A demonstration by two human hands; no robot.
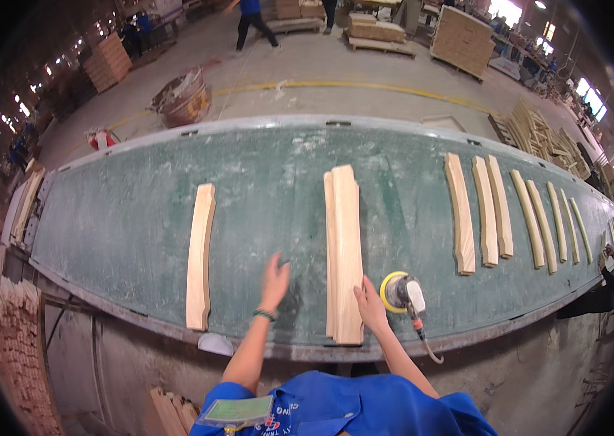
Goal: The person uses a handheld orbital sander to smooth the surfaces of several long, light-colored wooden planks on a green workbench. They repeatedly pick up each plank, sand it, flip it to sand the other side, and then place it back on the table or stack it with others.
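Observation:
Two or three pale wooden slats (347, 247) lie side by side in front of me, almost upright in the view. My right hand (371, 305) is at the near right edge of the rightmost slat, its thumb on the wood and its fingers along the side. To the left of these slats, my left hand (275, 283) hovers above the table with its fingers apart and nothing in it. A single curved wooden slat (200, 254) lies farther left. Just right of my right hand rests an orbital sander (403, 293) with a yellow-rimmed pad and a hose.
The long green conveyor-like table (263, 167) carries several more slats (486, 211) on the right. At its far right end another person's hand (607, 251) shows. Stacked wood (20, 349) stands at the left; a rusty drum (182, 99) is beyond the table.

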